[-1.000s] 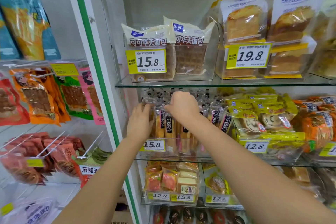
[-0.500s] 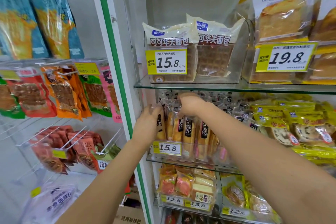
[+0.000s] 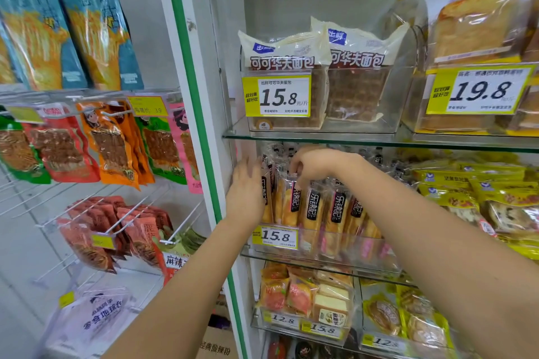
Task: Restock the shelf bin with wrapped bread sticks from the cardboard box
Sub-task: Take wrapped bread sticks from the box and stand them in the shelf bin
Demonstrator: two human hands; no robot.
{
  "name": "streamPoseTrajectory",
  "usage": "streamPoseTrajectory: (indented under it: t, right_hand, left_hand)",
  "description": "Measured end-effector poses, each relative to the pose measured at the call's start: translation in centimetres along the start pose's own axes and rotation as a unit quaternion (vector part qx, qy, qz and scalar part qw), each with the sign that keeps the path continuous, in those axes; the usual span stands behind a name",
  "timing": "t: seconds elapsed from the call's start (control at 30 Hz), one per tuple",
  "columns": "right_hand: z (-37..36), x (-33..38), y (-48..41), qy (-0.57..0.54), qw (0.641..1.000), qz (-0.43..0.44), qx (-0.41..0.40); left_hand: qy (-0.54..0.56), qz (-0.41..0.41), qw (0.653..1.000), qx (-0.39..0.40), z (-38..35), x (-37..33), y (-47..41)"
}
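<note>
Wrapped bread sticks point(image 3: 313, 207) with black labels stand upright in the clear plastic shelf bin point(image 3: 350, 251). Your left hand point(image 3: 246, 192) presses flat and open-fingered against the bin's leftmost pack; your right hand point(image 3: 316, 163) pinches a wrapper top above the bin.

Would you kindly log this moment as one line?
left hand: open, beside bread sticks | right hand: pinching stick tops | bin: nearly full
</note>
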State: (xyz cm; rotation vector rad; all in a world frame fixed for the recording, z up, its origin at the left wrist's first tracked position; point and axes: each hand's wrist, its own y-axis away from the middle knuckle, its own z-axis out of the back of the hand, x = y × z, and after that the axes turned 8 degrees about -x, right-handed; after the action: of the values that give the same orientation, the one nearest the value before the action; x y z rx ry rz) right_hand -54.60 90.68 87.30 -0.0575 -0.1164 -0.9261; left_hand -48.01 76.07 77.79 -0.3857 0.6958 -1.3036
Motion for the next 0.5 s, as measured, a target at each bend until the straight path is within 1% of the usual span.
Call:
streamPoseTrajectory:
  t: [0.07, 0.1, 0.2, 0.3, 0.37, 0.5]
  right_hand:
    - [-0.7, -0.2, 0.2, 0.0, 1.0, 0.003, -0.018]
    - [-1.1, -0.3, 0.2, -0.002, 1.0, 0.005, -0.03]
    - [-2.0, -0.6, -0.1, -0.043, 0.996, 0.011, -0.071]
    - [-2.8, -1.0, -0.7, -0.041, 0.997, 0.014, -0.061]
    - [-3.4, -1.1, -0.8, -0.027, 0.998, 0.02, -0.044]
    - [-4.6, -1.2, -0.9, 0.018, 0.997, 0.021, -0.068]
  left_hand:
    - [-0.006, -0.019, 1.0, 0.02, 0.2, -0.5, -0.9]
    - [0.003, -0.013, 0.999, 0.038, 0.3, -0.8, -1.5]
    - [0.016, 0.023, 0.995, 0.099, 0.4, -1.4, -4.0]
    - [0.02, 0.06, 0.983, 0.171, 0.4, -2.0, -5.8]
    - [0.012, 0.071, 0.98, 0.186, 0.3, -2.1, -6.2]
    - [0.009, 0.1, 0.979, 0.179, -0.1, -2.2, -6.1]
